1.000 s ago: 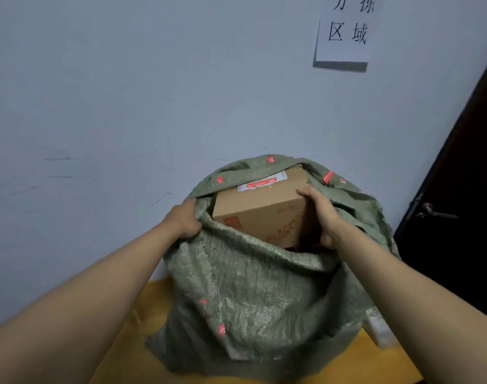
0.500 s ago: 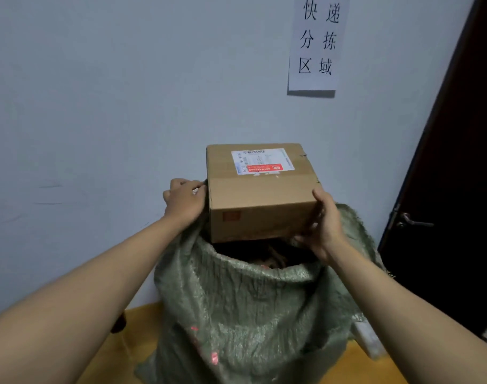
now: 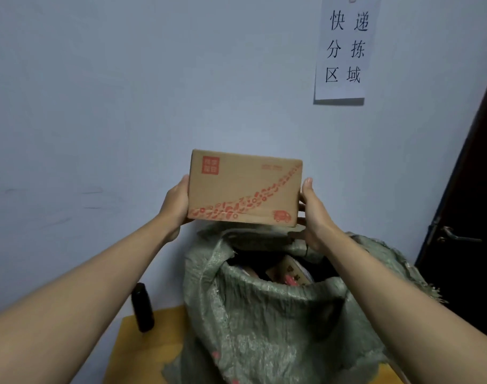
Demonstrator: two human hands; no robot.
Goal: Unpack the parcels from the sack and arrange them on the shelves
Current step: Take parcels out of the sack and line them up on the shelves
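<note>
A person is holding a cardboard box in the air, directly above the open mouth of a green woven sack. The left hand is pressing against the box's left end, thumb up along the edge, with the fingers hidden behind and under the carton; the right hand is clasping the right end, thumb pointing up and fingers wrapping behind it. Both grips are clamping the box between them, and the box is clear of the sack, touching nothing else. The face turned toward the camera is showing a red square stamp at upper left, a sweeping red pattern and a small red van at lower right.

The sack is standing against a pale wall, its rim sagging open. Inside, in shadow, more parcels are showing, one with a tan face and red print; how many are lying there cannot be told. The sack is sitting on a yellow surface, where a dark bottle is standing just to its left. A paper sign with six black characters is hanging on the wall at upper right, and a dark door with a metal handle is filling the right edge.
</note>
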